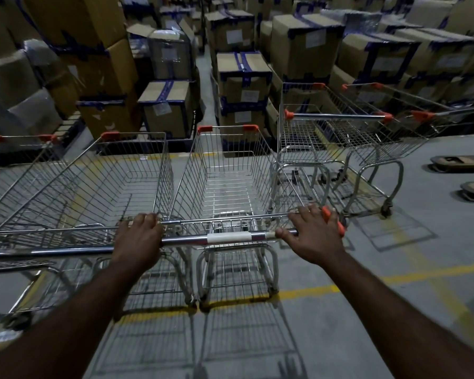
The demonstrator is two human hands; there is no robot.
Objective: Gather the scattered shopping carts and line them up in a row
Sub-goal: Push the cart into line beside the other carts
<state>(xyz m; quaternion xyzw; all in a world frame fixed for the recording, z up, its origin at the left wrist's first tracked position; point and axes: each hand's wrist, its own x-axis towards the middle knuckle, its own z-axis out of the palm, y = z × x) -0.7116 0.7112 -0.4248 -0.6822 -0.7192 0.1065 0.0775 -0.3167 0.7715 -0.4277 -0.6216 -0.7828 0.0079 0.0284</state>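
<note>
Now middle cart [225, 184] gripped at handle [227, 237] by left hand [140, 237] and right hand [314, 237]. Best pushed slowly, kept straight, lined up close beside left cart [93, 184].

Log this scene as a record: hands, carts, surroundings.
left hand: grips left end of handle
right hand: grips handle's right end
middle cart: held, empty, facing boxes
left cart: close alongside middle cart, empty
right carts: two, side by side, farther ahead, not yet in line
floor: yellow line under middle cart
</note>
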